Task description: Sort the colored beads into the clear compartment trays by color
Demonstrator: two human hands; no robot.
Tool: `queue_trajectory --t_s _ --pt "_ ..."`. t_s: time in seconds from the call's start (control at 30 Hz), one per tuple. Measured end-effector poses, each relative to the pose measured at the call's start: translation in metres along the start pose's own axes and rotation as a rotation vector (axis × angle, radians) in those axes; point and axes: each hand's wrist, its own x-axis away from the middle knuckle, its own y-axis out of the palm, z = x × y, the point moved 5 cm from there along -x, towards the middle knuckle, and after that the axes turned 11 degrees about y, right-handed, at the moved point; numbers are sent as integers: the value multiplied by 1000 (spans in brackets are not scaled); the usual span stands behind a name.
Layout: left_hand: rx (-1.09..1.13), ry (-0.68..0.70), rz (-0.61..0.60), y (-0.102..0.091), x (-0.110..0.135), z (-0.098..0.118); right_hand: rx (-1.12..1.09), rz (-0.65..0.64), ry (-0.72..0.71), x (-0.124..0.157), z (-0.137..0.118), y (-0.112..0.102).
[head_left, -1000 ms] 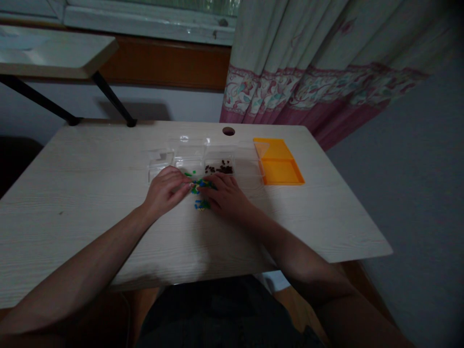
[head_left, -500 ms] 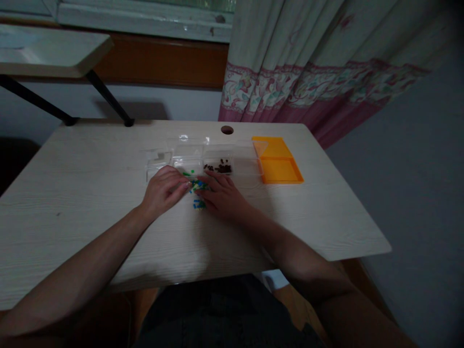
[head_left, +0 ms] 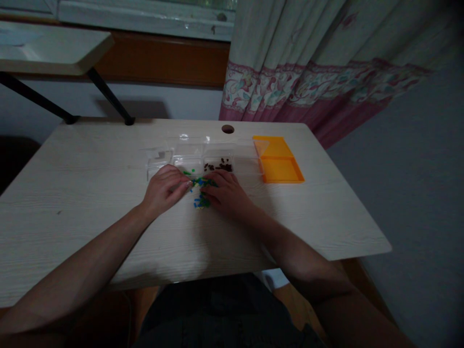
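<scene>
Small blue, green and pale yellow pieces [head_left: 201, 199], too small to name, lie in a loose pile on the table. My left hand [head_left: 165, 189] is at the pile's left side, thumb and fingertips pinched together; whatever they hold is too small to make out. From the right, my right hand [head_left: 226, 191] reaches over the pile, its thumb and fingers apart and touching pieces. Behind the hands stands a clear plastic compartment box [head_left: 188, 158]. Dark brown pieces [head_left: 225, 167] lie in one compartment, and a few green bits [head_left: 187, 172] are near its front left.
An orange open case [head_left: 281, 170] lies right of the clear box, partly under its transparent lid. At the back left, a raised shelf [head_left: 58, 48] stands on black legs. A cable hole [head_left: 228, 129] is near the back edge, before a curtain [head_left: 268, 82].
My right hand has shifted slightly right, uncovering more green and blue pieces of the pile. My left hand has stayed almost in place, still pinched.
</scene>
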Motion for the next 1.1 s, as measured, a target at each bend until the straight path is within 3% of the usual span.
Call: queue_trajectory --t_s 0.3,0.7,1.1 --pt "-21 -26 -1 1 2 -2 -29 52 -17 -2 1 -1" --pt "-258 -257 179 -5 14 -32 -185 118 55 -6 8 -4" --pt "-268 -293 141 -3 16 -35 -220 112 56 -6 7 -4"
